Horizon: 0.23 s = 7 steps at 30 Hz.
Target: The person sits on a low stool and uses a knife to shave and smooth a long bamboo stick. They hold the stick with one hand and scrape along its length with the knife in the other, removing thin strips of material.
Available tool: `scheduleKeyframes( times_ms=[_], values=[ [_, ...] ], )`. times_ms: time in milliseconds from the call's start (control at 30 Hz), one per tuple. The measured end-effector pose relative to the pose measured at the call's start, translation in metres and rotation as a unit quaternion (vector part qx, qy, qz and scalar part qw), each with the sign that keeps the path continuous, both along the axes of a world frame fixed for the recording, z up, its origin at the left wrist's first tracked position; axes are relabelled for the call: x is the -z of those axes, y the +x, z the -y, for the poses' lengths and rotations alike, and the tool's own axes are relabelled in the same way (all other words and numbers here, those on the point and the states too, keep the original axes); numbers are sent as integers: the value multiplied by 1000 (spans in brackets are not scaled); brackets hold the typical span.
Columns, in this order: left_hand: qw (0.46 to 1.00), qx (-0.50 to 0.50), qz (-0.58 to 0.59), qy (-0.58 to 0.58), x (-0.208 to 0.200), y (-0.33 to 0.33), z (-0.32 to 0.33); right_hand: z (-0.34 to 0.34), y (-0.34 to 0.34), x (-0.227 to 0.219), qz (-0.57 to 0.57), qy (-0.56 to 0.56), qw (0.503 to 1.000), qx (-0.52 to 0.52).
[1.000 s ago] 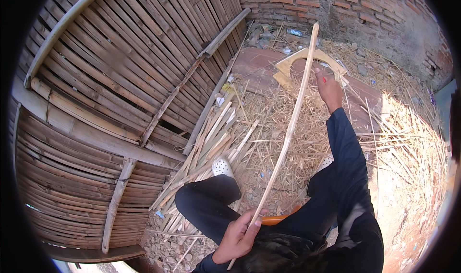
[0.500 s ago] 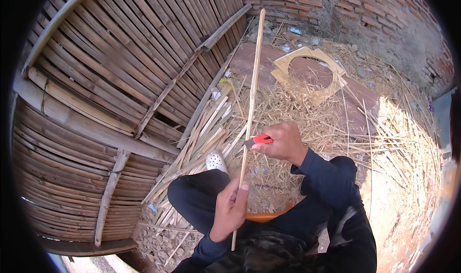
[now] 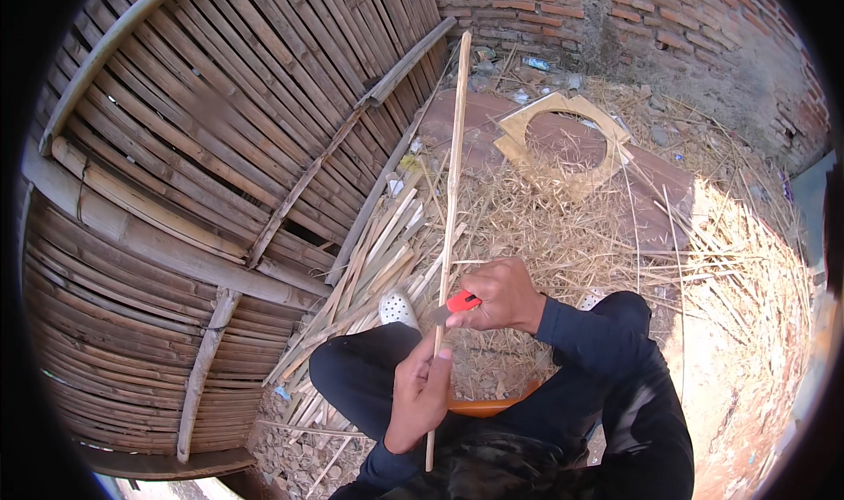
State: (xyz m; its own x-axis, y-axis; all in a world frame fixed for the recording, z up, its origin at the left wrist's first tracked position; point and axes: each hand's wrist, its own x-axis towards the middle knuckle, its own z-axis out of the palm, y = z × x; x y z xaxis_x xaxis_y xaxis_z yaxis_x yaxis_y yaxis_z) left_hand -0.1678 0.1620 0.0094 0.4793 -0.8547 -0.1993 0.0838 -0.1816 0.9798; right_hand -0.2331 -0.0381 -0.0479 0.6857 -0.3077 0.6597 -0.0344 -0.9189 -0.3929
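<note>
A long pale bamboo strip runs nearly upright through the middle of the view, its far tip leaning slightly left. My left hand is closed around its lower part, thumb along the strip, with a short end sticking out below. My right hand grips a red-handled utility knife. Its dark blade lies across the strip just above my left hand. A thin shaving sticks out to the right beside the strip, above the knife.
A bamboo slat wall rises on the left, and a brick wall stands at the back. Split strips lie along the left. Shavings cover the ground near a board with a round hole. Something orange shows between my legs.
My right hand has drawn the knife down along the strip toward my left hand. A shaving now stands out from the strip. My left hand keeps its hold.
</note>
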Motion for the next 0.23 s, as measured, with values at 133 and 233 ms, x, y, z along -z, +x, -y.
scheduleKeyframes(
  times_ms=[133, 233],
  values=[
    [999, 28, 25, 7, 12, -2, -6, 39, 5, 3, -3, -17, 997, 70],
    [998, 57, -4, 2, 15, -10, -6, 88, 5, 16, 9, -11, 986, 164]
  ],
)
